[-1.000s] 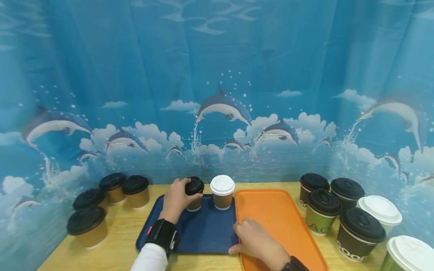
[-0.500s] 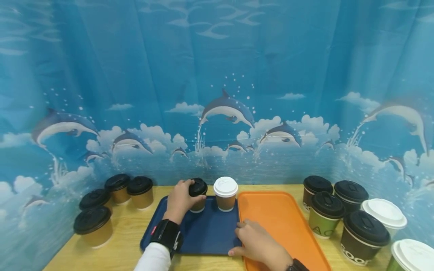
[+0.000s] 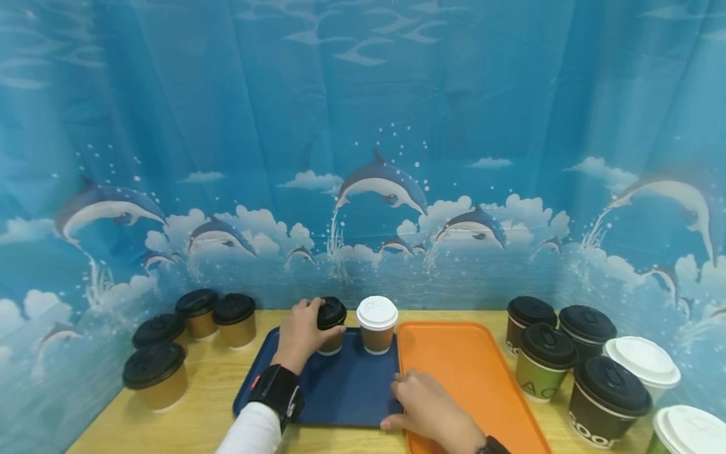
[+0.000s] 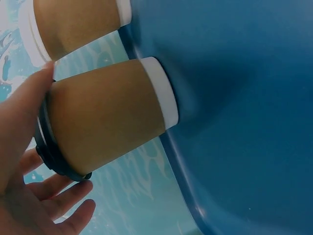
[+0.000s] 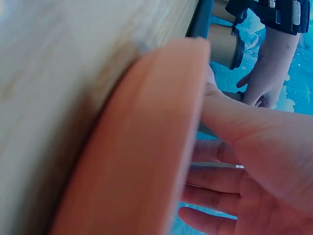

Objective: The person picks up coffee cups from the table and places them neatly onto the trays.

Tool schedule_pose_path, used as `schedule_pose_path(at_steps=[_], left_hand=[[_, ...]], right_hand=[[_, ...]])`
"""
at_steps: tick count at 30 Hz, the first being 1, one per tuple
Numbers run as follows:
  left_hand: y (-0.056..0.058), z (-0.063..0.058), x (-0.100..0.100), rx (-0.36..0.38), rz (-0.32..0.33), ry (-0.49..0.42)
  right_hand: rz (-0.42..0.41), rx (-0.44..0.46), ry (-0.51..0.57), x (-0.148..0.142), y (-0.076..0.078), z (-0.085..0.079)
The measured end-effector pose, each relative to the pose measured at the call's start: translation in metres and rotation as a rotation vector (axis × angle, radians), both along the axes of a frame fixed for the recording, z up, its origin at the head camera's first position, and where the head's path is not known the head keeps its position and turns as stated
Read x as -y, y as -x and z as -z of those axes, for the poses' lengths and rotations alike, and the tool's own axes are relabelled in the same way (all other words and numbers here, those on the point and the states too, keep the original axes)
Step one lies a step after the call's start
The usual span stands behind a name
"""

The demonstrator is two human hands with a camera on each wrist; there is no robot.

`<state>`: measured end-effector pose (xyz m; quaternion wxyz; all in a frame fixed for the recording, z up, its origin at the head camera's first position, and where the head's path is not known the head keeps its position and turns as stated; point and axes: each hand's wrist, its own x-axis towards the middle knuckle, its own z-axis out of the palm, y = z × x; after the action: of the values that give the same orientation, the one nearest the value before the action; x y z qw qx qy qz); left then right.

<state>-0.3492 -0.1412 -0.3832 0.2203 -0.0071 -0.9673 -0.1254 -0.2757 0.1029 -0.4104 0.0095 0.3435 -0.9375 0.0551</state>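
A brown paper coffee cup (image 4: pixel 107 115) with a black lid (image 3: pixel 331 312) stands at the back of the blue tray (image 3: pixel 351 394). My left hand (image 3: pixel 300 334) holds it by the lid, thumb on one side and fingers on the other. Just right of it on the same tray is a brown cup with a white lid (image 3: pixel 377 321). Where the blue tray meets the orange tray (image 3: pixel 454 359), my right hand (image 3: pixel 425 403) rests over the edges, its thumb by the blue tray's front right corner. In the right wrist view its fingers (image 5: pixel 210 178) look loosely extended.
On the wooden table (image 3: pixel 221 384), several brown cups with black lids (image 3: pixel 155 378) stand at the left. Several black, green and white-lidded cups (image 3: pixel 609 403) crowd the right side. A blue dolphin-print curtain (image 3: pixel 363 126) hangs behind and at both sides.
The head view has shifted slightly. Both hands and the cups keep their places on the trays.
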Motion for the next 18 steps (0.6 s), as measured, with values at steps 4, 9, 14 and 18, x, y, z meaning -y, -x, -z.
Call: schedule_pose_path(at_steps=[4,9,14,18], left_hand=[[0.001,0.001,0.001,-0.014,0.002,0.018],[0.002,0.001,0.002,-0.021,0.006,0.024],[0.002,0.002,0.006,-0.041,0.008,0.027],[-0.001,0.002,0.011,-0.077,0.022,0.029]], right_hand=[[0.002,0.013,-0.001,0.001,0.000,0.000],[0.011,0.020,-0.021,0.002,0.001,-0.001],[0.023,0.035,-0.025,0.002,0.001,-0.001],[0.028,0.040,-0.024,0.002,0.000,-0.001]])
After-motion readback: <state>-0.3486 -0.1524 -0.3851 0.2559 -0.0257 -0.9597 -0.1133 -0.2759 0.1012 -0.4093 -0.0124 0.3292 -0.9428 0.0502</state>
